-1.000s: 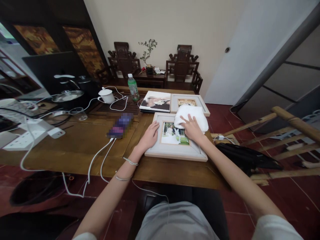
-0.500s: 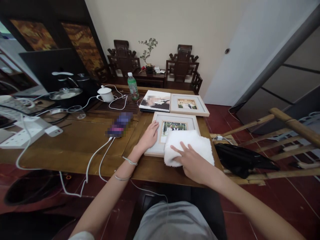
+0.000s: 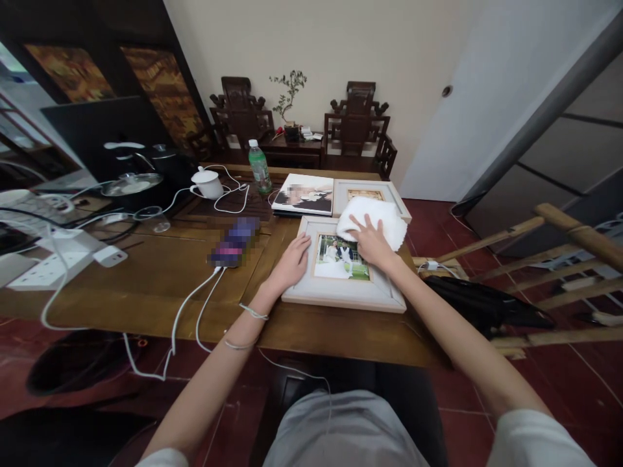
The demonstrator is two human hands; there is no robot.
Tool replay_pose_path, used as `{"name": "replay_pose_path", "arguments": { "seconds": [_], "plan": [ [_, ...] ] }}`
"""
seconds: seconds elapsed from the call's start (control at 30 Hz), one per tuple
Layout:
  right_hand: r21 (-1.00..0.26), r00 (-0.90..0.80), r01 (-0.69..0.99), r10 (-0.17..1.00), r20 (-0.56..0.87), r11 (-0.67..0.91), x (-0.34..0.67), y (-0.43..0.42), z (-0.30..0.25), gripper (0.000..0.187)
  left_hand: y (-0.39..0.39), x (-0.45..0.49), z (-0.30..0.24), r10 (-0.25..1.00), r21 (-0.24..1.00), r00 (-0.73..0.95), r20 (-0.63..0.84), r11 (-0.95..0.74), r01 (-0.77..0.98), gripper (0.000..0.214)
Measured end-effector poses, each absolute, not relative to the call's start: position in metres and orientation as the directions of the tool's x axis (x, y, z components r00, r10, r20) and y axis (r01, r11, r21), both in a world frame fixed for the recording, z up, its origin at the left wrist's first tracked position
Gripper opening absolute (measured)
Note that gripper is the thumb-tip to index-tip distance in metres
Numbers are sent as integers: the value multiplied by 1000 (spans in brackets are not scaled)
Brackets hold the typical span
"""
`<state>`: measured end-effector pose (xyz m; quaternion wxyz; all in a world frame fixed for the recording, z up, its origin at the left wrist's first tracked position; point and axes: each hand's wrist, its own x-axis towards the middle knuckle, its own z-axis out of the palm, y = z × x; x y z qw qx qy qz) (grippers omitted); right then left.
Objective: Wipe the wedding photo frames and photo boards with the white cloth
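Picture frame: the pale picture frame point(image 3: 343, 297) lies flat on the wooden table point(image 3: 146, 279) at the near edge, straight ahead of the person at twelve o'clock, with its photo point(image 3: 335, 259) facing up.
Long axis: its longer sides run nine to three across the body, and the frame is turned slightly clockwise.
Left hand: the left hand point(image 3: 292, 263) rests open and flat on the frame's nine o'clock rim, fingers together and pointing to about one o'clock. It grips nothing.
Right hand: the right hand point(image 3: 372, 241) lies palm down, fingers spread, on the white cloth point(image 3: 387, 217). It presses on the cloth rather than closing round it.
Cloth: it is bunched over the frame's one o'clock corner and covers that corner.
Nearer hand: both hands are on the frame. The right one is further out, at the far corner.
Beyond: a second frame point(image 3: 339, 198) touches the first at twelve o'clock, and the cloth hides its near edge. A photo book point(image 3: 304, 193) lies just beside it at eleven.
Left side: a phone point(image 3: 233, 243) with white cables point(image 3: 195, 305) is near the left hand at nine o'clock, but apart from it.
Further off: a green bottle point(image 3: 259, 168) and a white cup point(image 3: 208, 185) stand at ten to eleven, well apart from the hands.
Right side: a black bag point(image 3: 481, 305) hangs off the table at three o'clock.
In the way: nothing lies between the hands and the frame. Only the cloth is on it.
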<state>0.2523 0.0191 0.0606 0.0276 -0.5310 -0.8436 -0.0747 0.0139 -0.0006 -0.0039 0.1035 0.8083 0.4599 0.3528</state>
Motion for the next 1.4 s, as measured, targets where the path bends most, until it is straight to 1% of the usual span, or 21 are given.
{"name": "replay_pose_path", "arguments": {
  "seconds": [0.07,0.13,0.2,0.27,0.3,0.33,0.4,0.47,0.53,0.6,0.67,0.77,0.83,0.9,1.03,1.13,1.27,1.4],
  "plan": [
    [94,-460,887,885,77,452,246,7,61,61,-1,14,-4,817,488,332,472,-556,673,40],
    [63,-502,864,865,10,500,241,-16,66,60,-1,15,-3,816,489,333,472,-557,672,40],
    [-9,-553,832,826,-105,555,239,-44,78,62,-1,15,-3,816,491,331,474,-557,670,41],
    [-106,-606,792,756,-247,601,239,-73,92,65,-1,16,-3,817,489,329,474,-555,673,41],
    [-151,-631,772,718,-294,617,239,-87,99,67,-1,16,-2,818,487,329,472,-553,676,42],
    [-189,-661,747,683,-309,637,239,-99,104,68,-2,16,-2,820,484,328,470,-550,681,42],
    [-237,-704,709,645,-299,664,238,-115,109,69,-3,16,-1,822,481,331,463,-547,685,42],
    [-264,-726,687,638,-255,677,239,-117,107,70,-3,16,0,823,486,334,460,-548,681,42],
    [-280,-725,687,656,-211,670,242,-105,98,72,-3,16,0,824,494,333,459,-548,675,42],
    [-269,-704,706,691,-165,655,250,-83,88,70,-3,16,1,826,500,332,455,-546,672,42],
    [-215,-663,741,743,-89,636,259,-57,79,67,-3,16,1,827,503,334,452,-546,670,41],
    [-99,-589,801,807,48,591,272,-25,71,65,-3,16,-1,827,504,328,457,-545,670,41],
    [-34,-548,832,831,98,553,275,-12,68,65,-2,16,-2,829,504,320,459,-540,675,41],
    [14,-522,851,845,118,525,274,-7,65,66,-2,16,-2,829,504,317,460,-538,676,41],
    [76,-509,861,856,89,504,263,-21,60,61,-1,16,-2,828,512,324,457,-543,666,41],
    [64,-512,858,859,23,510,255,-49,64,59,-1,17,0,831,515,326,451,-540,666,42],
    [-52,-583,812,803,-119,582,253,-93,80,61,-1,17,0,835,516,324,444,-534,670,43],
    [-190,-637,769,757,-145,611,261,-115,89,64,-1,17,0,835,520,323,446,-536,666,43]
  ]
}}
